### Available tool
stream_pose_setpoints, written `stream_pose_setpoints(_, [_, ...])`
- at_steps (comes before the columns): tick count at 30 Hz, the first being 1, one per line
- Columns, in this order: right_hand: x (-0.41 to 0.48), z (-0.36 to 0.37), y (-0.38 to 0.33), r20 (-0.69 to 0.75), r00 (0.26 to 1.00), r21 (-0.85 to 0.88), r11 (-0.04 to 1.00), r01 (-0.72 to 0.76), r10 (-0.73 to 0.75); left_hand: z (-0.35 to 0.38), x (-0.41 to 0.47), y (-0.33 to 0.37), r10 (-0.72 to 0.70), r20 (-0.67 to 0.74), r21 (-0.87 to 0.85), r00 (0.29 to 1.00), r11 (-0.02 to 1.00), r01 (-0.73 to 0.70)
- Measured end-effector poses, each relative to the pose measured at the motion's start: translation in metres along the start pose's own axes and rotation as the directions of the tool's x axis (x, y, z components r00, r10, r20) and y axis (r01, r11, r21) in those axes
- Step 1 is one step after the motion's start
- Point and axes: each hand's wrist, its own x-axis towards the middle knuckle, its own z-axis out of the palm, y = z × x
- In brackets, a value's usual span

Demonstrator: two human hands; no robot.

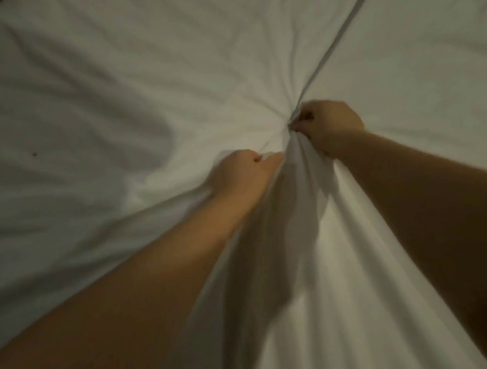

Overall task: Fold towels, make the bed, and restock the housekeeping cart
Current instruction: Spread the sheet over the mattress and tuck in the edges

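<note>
**Both hands bunch the sheet at mid-bed**

A white sheet lies spread over the bed, filling nearly the whole view. The left hand and right hand sit just beside each other near the middle, each grip closed tight on a gathered fold of the cloth. Creases radiate outward from the two fists (one long ridge runs up and to the right).

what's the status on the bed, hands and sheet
Left hand and right hand both gripping the white cotton bed sheet, close together. Sheet bunched at the grips, creases radiating out. One small dark speck on it; nothing blocking.
</note>
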Motion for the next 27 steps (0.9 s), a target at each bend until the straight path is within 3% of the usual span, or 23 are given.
stream_pose_setpoints(2, [0.005,0.003,0.007,-0.019,1.0,0.002,1.0,-0.004,0.004,0.006,0.039,0.033,0.025,0.085,-0.069,0.996,0.997,-0.019])
stream_pose_setpoints(4, [0.003,0.009,0.012,-0.014,1.0,0.018,1.0,-0.021,0.021,0.01,0.057,0.046,0.064,0.189,-0.032,0.98,0.998,-0.059])
stream_pose_setpoints(6, [0.006,0.011,0.015,0.027,0.998,0.08,0.995,-0.057,0.055,0.012,0.065,0.041,0.113,0.264,-0.158,0.958,0.985,-0.072])
stream_pose_setpoints(8, [0.007,0.01,0.018,0.065,0.996,0.142,0.987,-0.071,0.062,0.014,0.066,0.03,0.093,0.325,-0.309,0.941,0.951,0.012])
stream_pose_setpoints(14, [0.001,-0.01,0.019,0.186,0.983,0.25,0.967,-0.046,-0.001,0.013,0.067,0.028,-0.029,0.396,-0.484,0.918,0.843,0.235])
stream_pose_setpoints(16, [-0.011,-0.018,0.021,0.126,0.991,0.218,0.974,-0.064,0.037,0.01,0.068,0.027,-0.027,0.408,-0.504,0.913,0.827,0.25])
stream_pose_setpoints(21, [-0.074,-0.018,0.042,-0.143,0.966,-0.108,0.967,-0.231,0.214,0.015,0.072,0.025,-0.07,0.389,-0.524,0.919,0.803,0.283])
stream_pose_setpoints(27, [-0.058,-0.023,0.044,-0.355,0.914,-0.049,0.973,-0.226,0.195,0.019,0.077,0.028,-0.106,0.395,-0.524,0.912,0.79,0.319])
